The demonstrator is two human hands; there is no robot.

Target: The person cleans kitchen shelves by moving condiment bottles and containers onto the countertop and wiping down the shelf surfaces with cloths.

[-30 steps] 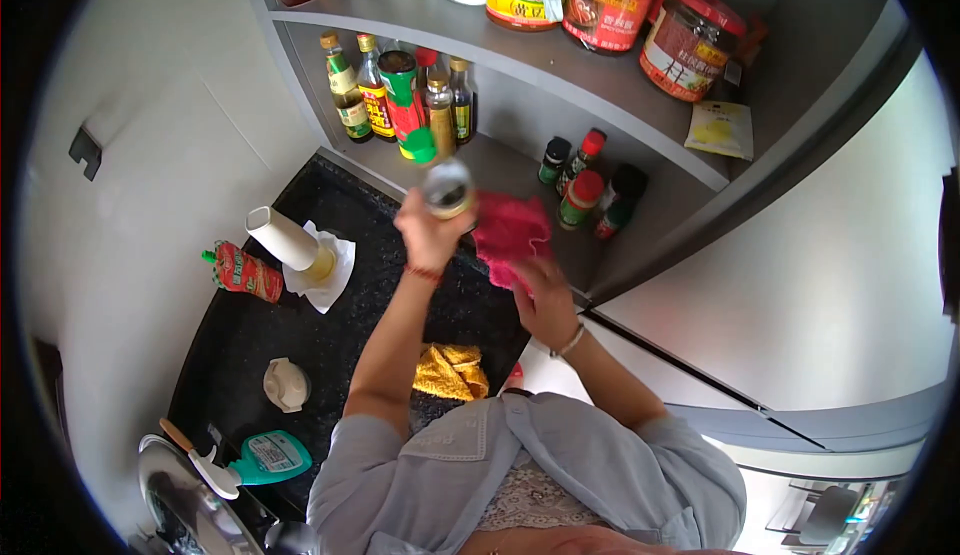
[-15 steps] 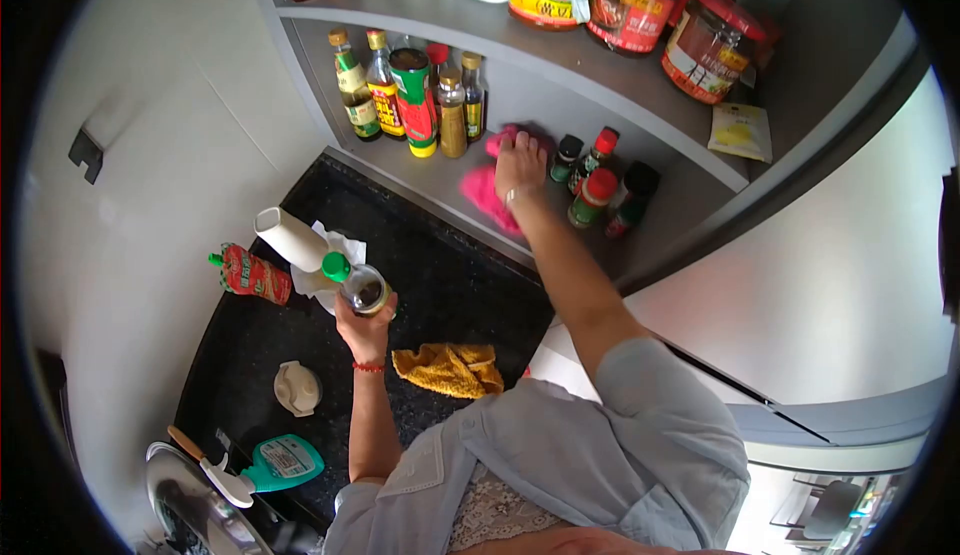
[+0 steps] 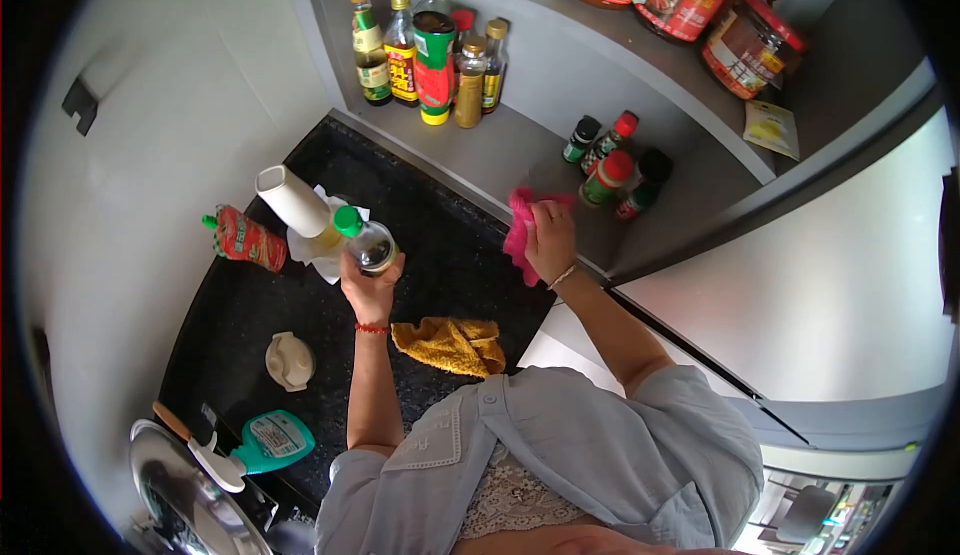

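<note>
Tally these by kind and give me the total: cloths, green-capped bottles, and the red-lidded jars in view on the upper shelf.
Cloths: 2 (pink cloth in the right hand, yellow cloth on the counter)
Green-capped bottle: 1, in the left hand
Red-lidded jars visible on the upper shelf: 3
Total: 6

- Bottle (image 3: 374, 248): clear, with a green cap (image 3: 348, 220) on and dark contents showing through the side; gripped in the left hand (image 3: 368, 290), cap towards the upper left, above the black counter (image 3: 440, 255); whether its base touches is hidden.
- Cloth (image 3: 519, 237): bright pink, crumpled, bunched under the right hand's (image 3: 551, 241) fingers, at the lower shelf's (image 3: 530, 155) front edge.
</note>
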